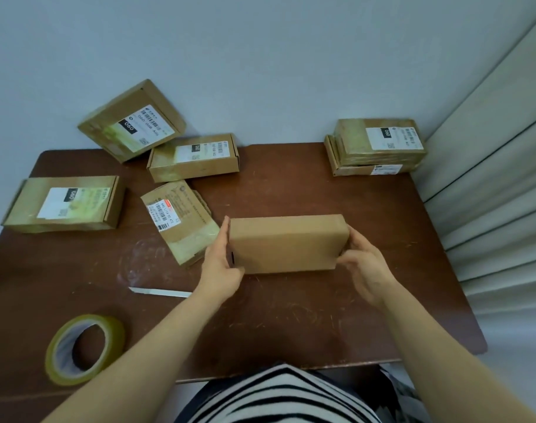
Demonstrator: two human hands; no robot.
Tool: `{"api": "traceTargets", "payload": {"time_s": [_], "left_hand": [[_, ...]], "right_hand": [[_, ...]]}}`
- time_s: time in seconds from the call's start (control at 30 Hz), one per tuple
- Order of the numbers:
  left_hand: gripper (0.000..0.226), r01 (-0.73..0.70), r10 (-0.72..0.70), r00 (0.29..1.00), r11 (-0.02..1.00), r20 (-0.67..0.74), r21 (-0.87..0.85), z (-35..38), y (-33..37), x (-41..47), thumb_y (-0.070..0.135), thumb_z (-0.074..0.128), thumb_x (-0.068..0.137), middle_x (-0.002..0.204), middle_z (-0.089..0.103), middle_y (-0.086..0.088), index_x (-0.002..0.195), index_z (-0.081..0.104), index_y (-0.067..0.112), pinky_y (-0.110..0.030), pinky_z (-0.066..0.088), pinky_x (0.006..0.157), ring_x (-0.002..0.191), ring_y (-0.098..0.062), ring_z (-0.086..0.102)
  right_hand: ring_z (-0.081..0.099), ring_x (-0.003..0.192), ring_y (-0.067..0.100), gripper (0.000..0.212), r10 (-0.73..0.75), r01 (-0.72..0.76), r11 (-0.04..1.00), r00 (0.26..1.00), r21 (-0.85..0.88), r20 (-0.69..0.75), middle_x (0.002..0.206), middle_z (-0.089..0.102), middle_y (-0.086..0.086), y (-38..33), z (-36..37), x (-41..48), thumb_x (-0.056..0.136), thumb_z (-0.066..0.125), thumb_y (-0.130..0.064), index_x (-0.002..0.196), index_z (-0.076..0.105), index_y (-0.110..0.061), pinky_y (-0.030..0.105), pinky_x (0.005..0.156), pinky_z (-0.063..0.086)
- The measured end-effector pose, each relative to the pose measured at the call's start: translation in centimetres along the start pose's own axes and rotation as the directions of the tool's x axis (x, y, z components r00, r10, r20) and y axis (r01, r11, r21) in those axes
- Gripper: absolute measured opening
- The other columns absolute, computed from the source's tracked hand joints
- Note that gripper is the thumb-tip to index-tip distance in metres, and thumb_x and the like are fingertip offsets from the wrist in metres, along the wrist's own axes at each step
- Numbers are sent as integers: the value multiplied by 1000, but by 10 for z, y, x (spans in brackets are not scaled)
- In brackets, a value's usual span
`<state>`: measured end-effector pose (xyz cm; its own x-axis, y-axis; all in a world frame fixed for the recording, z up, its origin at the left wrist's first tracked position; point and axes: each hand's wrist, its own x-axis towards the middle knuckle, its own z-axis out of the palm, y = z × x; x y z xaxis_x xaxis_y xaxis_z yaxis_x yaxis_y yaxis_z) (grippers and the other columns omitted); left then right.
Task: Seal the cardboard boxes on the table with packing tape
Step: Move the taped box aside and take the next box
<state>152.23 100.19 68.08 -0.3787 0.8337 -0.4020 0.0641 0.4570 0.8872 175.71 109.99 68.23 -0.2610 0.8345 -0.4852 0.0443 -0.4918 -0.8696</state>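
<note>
a scratched brown table (291, 315) stands against a pale wall (260, 56); light curtain (504, 178) at right.

Torso: top (278, 395), horizontal black-and-white stripes, white bands wider. Forearms (156, 340) bare. Left hand (222, 267), right hand (365, 265): bare.

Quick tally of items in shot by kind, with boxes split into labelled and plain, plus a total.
Labelled cardboard boxes: 6
Plain cardboard box, gripped by left hand and right hand: 1
Tape roll: 1
Knife: 1
Total: 9
</note>
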Motion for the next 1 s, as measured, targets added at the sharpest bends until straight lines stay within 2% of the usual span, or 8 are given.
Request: {"api": "traceTargets", "payload": {"time_s": [0.1, 0.2, 0.33, 0.57, 0.67, 0.77, 0.9, 1.0], "left_hand": [[89, 30, -28, 1000, 980, 12, -196, 2, -1, -3, -26, 35, 72, 142, 42, 0, 146, 31, 22, -38, 33, 112, 134, -18, 37], [66, 90, -90, 996, 944, 15, -317, 6, -2, -3, -11, 36, 82, 142, 42, -4, 141, 38, 20, -42, 31, 113, 134, -21, 37], [36, 62, -80, 989, 987, -126, -145, 14, 0, -2, 46, 55, 91, 125, 51, 7, 123, 49, 30, -27, 42, 95, 113, -9, 49], [23, 56, -105, 982, 957, -160, -284, 22, 7, 7, 43, 64, 86, 94, 66, 0, 86, 62, 21, -33, 51, 83, 91, -15, 61], [27, 17, -72, 978, 963, -194, -270, 35, 22, 16, 33, 67, 86, 114, 62, 2, 109, 58, 23, -27, 48, 87, 101, -10, 57], [48, 46, -69, 996, 950, -64, -309, 50, 46, 31, 20, 61, 91, 133, 54, 6, 137, 48, 22, -26, 43, 98, 117, -10, 50], [54, -39, 57, 997, 954, 52, -298, 73, 74, 40, 11, 58, 93, 127, 55, 16, 142, 42, 24, -1, 44, 71, 97, 10, 52], [57, -87, 113, 989, 967, 97, -241, 92, 92, 48, 11, 57, 94, 139, 46, 12, 144, 38, 32, -17, 40, 100, 118, 1, 45]], "right_hand": [[57, 114, 21, 33, 43, -28, 978, 997, 207, -69, 124, 61, 3, 3, 3, -3, 95, 45, -20, 125, 58, -19, 33, 91, 49], [52, 116, 16, 39, 16, -17, 1000, 986, -4, -167, 122, 56, -6, 10, 11, 0, 93, 52, -48, 124, 57, -24, 37, 101, 44], [46, 113, 12, 27, -124, 71, 956, 977, -283, -175, 124, 50, -6, 16, 17, 7, 97, 47, -43, 123, 49, -37, 26, 90, 35], [51, 111, 14, 35, 48, -51, 999, 939, -1, -342, 119, 54, -6, -2, 12, 14, 93, 50, -51, 120, 60, -31, 35, 93, 47], [56, 97, 15, 8, -13, 54, 996, 883, 72, -470, 109, 62, -3, -17, 7, 13, 87, 64, -28, 93, 66, -33, 34, 75, 52], [56, 94, 12, 24, -27, 166, 961, 850, 219, -526, 113, 61, -1, -35, -7, 13, 85, 61, -16, 103, 65, -32, 28, 72, 49], [60, 105, 15, 37, -38, 223, 931, 848, 290, -528, 119, 62, -1, -58, -35, 16, 88, 55, -11, 119, 63, -29, 31, 87, 51], [65, 100, 13, 43, -59, 288, 890, 841, 353, -538, 121, 64, 1, -71, -57, 24, 92, 49, -2, 130, 57, -19, 26, 78, 55]]}}
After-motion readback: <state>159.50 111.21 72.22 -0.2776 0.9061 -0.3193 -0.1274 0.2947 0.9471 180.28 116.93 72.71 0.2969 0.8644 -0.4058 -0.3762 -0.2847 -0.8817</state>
